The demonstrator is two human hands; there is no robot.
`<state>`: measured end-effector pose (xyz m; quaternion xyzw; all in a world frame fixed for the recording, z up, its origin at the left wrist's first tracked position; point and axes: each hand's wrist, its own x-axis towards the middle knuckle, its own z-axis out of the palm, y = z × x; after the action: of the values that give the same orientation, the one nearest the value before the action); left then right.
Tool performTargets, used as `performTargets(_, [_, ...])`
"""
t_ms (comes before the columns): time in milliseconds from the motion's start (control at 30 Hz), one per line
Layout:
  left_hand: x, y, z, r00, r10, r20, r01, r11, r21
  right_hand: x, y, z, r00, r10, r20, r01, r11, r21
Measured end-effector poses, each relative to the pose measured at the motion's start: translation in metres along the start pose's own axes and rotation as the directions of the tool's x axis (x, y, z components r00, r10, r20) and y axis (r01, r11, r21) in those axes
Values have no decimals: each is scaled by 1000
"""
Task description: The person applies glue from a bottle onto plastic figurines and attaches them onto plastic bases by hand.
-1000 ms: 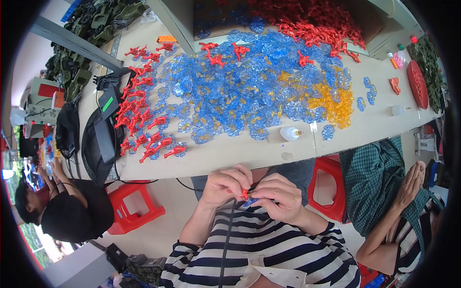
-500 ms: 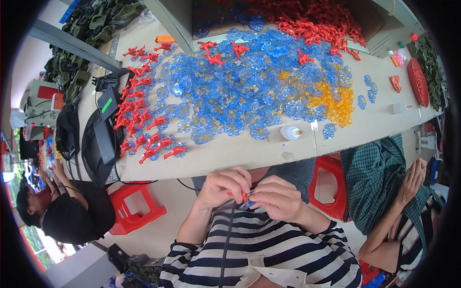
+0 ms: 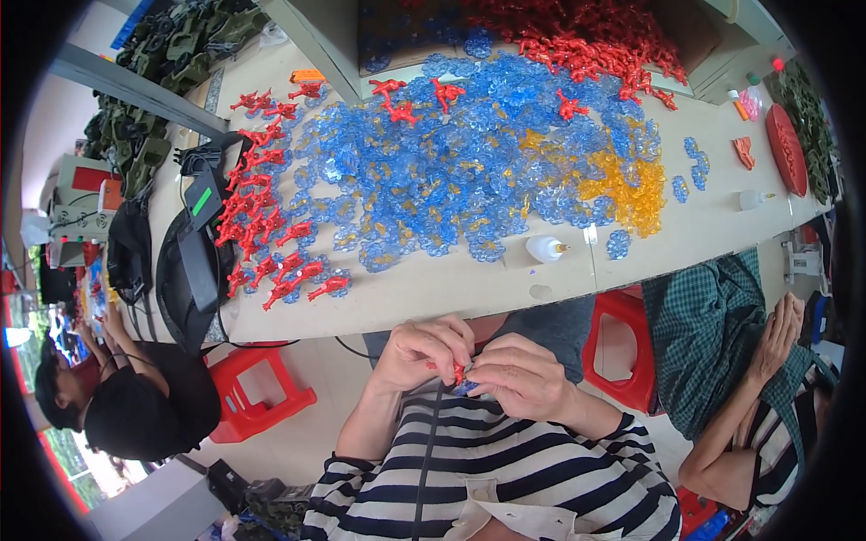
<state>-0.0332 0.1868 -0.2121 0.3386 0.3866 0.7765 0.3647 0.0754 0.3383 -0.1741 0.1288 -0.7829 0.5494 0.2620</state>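
Observation:
Close to my chest, below the table's near edge, my two hands meet in a pinch. My left hand [image 3: 420, 353] grips a small red plastic figure [image 3: 459, 371], mostly covered by fingers. My right hand [image 3: 521, 373] pinches a clear blue plastic piece [image 3: 466, 389] against the figure's lower side. How the two parts fit together is hidden by the fingertips. On the table, red figures [image 3: 262, 216] lie on blue pieces at the left, and a wide heap of clear blue pieces [image 3: 406, 171] with yellow bits covers the middle.
Clear yellow pieces [image 3: 645, 194] are heaped at the right of the pile. A white dropper bottle [image 3: 545, 249] stands near the front edge. Red figures [image 3: 604, 45] fill a box at the back. Black adapters [image 3: 197, 261] lie left. People sit on both sides, beside red stools [image 3: 257, 397].
My hands stay almost in place, with the fingers shifting only slightly around the red figure and blue piece. The things on the table have not moved.

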Motion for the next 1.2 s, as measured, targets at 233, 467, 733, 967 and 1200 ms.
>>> performTargets(233, [-6,8,1,999,-14,-30,16,999,47,5,0,3,1000,-11,20,10,999,49])
performTargets(467, [-24,35,-8,994,46,-97,-28,984,175,19,0,21,996,17,83,-27,993,116])
performTargets(733, [-55,89,-23,712,334,-618,439,475,762,21,7,14,978,207,-8,-207,974,-90])
performTargets(967, [-43,74,-52,652,618,-440,555,6,832,-6,12,-10,954,211,-212,-249,954,-170])
performTargets(1200, [-22,85,-24,665,695,-273,528,-178,830,3,30,-44,808,260,-529,-467,830,-306])
